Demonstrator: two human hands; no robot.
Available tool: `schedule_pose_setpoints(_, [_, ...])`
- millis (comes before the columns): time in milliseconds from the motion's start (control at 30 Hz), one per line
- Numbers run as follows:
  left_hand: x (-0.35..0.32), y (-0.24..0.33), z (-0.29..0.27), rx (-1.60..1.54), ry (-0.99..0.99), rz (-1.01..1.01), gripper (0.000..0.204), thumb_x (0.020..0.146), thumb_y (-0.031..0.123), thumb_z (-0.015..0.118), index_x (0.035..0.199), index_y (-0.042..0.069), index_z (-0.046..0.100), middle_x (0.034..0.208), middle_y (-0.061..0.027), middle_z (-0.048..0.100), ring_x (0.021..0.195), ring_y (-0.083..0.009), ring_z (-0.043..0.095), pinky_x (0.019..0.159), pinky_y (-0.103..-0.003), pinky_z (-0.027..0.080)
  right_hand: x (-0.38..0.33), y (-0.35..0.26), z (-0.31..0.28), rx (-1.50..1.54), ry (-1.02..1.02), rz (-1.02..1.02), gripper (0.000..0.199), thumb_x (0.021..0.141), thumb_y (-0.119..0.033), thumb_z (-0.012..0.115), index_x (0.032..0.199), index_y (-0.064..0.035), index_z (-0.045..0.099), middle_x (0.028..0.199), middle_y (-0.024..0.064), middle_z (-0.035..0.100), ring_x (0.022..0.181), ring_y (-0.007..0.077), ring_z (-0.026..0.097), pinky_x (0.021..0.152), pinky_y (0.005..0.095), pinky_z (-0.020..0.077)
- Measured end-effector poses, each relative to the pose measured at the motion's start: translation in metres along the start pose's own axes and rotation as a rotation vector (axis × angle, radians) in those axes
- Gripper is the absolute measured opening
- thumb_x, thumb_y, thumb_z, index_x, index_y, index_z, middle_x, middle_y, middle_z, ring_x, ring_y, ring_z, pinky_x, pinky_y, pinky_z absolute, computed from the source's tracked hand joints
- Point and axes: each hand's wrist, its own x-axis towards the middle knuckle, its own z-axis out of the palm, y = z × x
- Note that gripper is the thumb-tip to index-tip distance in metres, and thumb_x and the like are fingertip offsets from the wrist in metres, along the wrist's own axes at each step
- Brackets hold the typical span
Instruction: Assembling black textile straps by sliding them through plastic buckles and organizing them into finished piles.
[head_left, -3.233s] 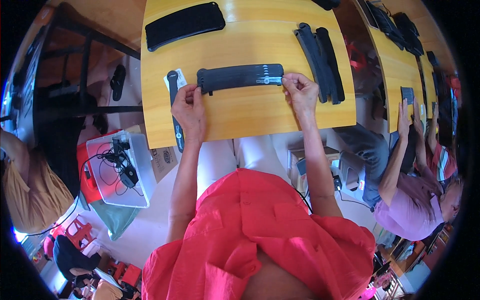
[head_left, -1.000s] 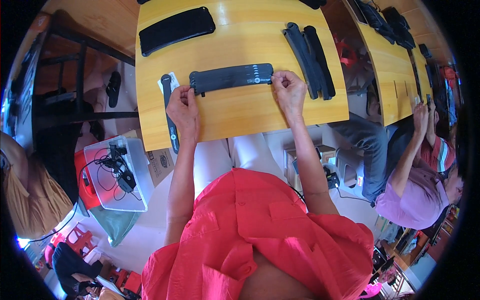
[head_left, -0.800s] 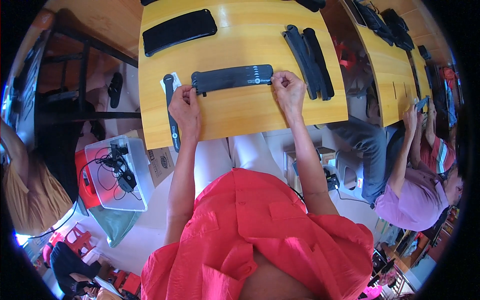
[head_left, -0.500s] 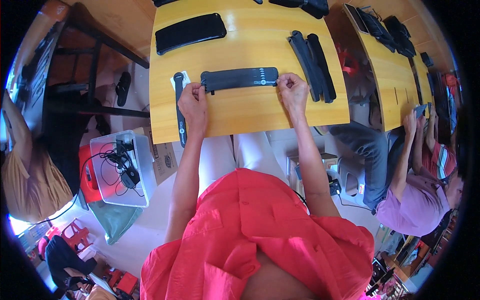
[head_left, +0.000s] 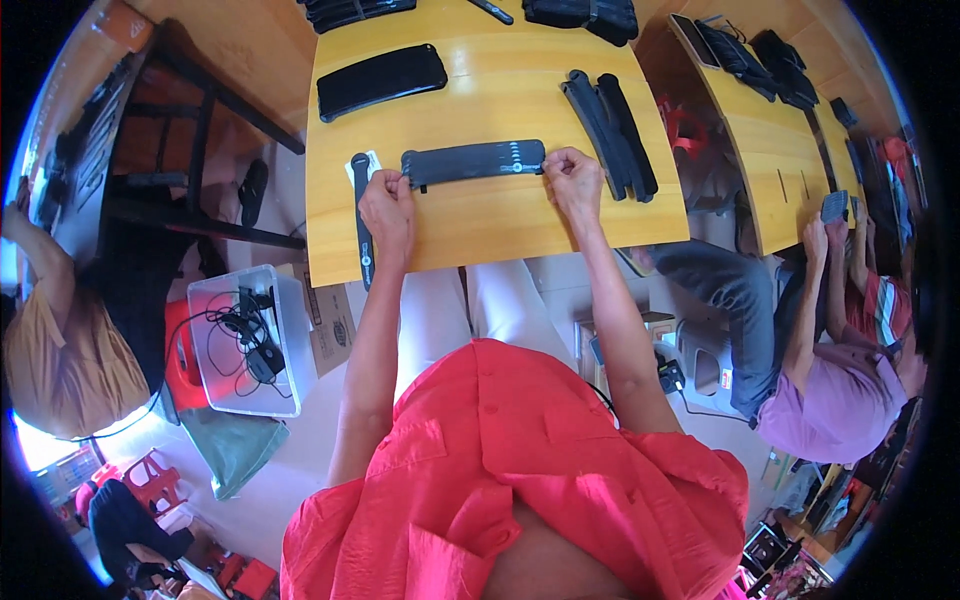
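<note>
A flat stack of black straps (head_left: pixel 462 164) with white print near its right end lies across the yellow wooden table (head_left: pixel 480 225). My left hand (head_left: pixel 388 218) pinches the stack's left end between thumb and fingers. At the opposite end, my right hand (head_left: pixel 577 190) has its fingertips closed on the corner. Beside my left hand, a single black strap (head_left: pixel 361 200) with a rounded end lies lengthwise, partly over a small white paper (head_left: pixel 375 160). Its lower end reaches the table's front edge.
Two long black strap bundles (head_left: pixel 628 140) lie at the right. A wide black stack (head_left: pixel 380 84) sits back left, and more black bundles (head_left: pixel 583 14) line the far edge. On the floor at left stands a clear bin (head_left: pixel 292 345) with cables. People sit on both sides.
The view has shifted slightly, showing more of the table's far edge. My right hand has come a little inward with the stack's right end. Both hands keep their pinch.
</note>
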Motion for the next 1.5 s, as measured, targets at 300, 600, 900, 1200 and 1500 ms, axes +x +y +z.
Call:
schedule_pose_setpoints(300, [-0.001, -0.002, -0.004, 0.046, 0.023, 0.002, 0.008, 0.076, 0.003, 0.062, 0.082, -0.002, 0.058, 0.066, -0.0132, 0.059, 0.060, -0.0253, 0.058, 0.059, -0.035, 0.046, -0.003, -0.014, -0.002, 0.010, -0.056, 0.074, 0.003, 0.071, -0.001, 0.062, 0.069, 0.0004, 0.063, 0.053, 0.0071, 0.058, 0.049, 0.0126, 0.057, 0.048, 0.0262, 0.0447])
schedule_pose_setpoints(600, [-0.005, 0.019, -0.013, -0.024, -0.065, 0.191, 0.033, 0.079, 0.010, 0.061, 0.109, -0.003, 0.053, 0.098, -0.0178, 0.058, 0.085, -0.0295, 0.058, 0.076, -0.035, 0.045, -0.004, -0.023, -0.031, 0.390, -0.144, 0.293, 0.009, 0.076, -0.001, 0.058, 0.083, 0.0013, 0.064, 0.070, 0.0126, 0.062, 0.057, 0.0181, 0.061, 0.053, 0.0332, 0.0488])
schedule_pose_setpoints(900, [-0.027, 0.027, 0.022, 0.579, -0.454, 0.620, 0.069, 0.088, 0.045, 0.044, 0.137, 0.000, 0.026, 0.146, -0.0137, 0.020, 0.136, -0.0258, 0.016, 0.108, -0.049, 0.010, -0.040, -0.031, 0.034, -0.719, -0.274, -0.587, 0.055, 0.086, -0.031, 0.052, 0.131, -0.0022, 0.037, 0.140, 0.0142, 0.033, 0.130, 0.0260, 0.030, 0.106, 0.0451, 0.0213])
schedule_pose_setpoints(1200, [-0.024, 0.019, 0.026, 0.584, -0.442, 0.664, 0.060, 0.090, 0.038, 0.040, 0.137, 0.003, 0.028, 0.145, -0.0129, 0.022, 0.135, -0.0233, 0.019, 0.108, -0.049, 0.012, -0.039, -0.028, 0.031, -0.798, -0.330, -0.572, 0.062, 0.088, -0.040, 0.046, 0.137, -0.0056, 0.029, 0.146, 0.0106, 0.023, 0.135, 0.0224, 0.020, 0.108, 0.0465, 0.0135])
schedule_pose_setpoints(1500, [-0.030, 0.016, 0.024, 0.561, -0.344, 0.625, 0.067, 0.088, 0.042, 0.044, 0.136, 0.000, 0.027, 0.145, -0.0165, 0.021, 0.135, -0.0302, 0.016, 0.107, -0.049, 0.013, -0.046, -0.023, 0.023, -0.863, -0.257, -0.475, 0.066, 0.088, -0.044, 0.045, 0.139, -0.0067, 0.025, 0.147, 0.0112, 0.020, 0.136, 0.0231, 0.018, 0.108, 0.0481, 0.0122])
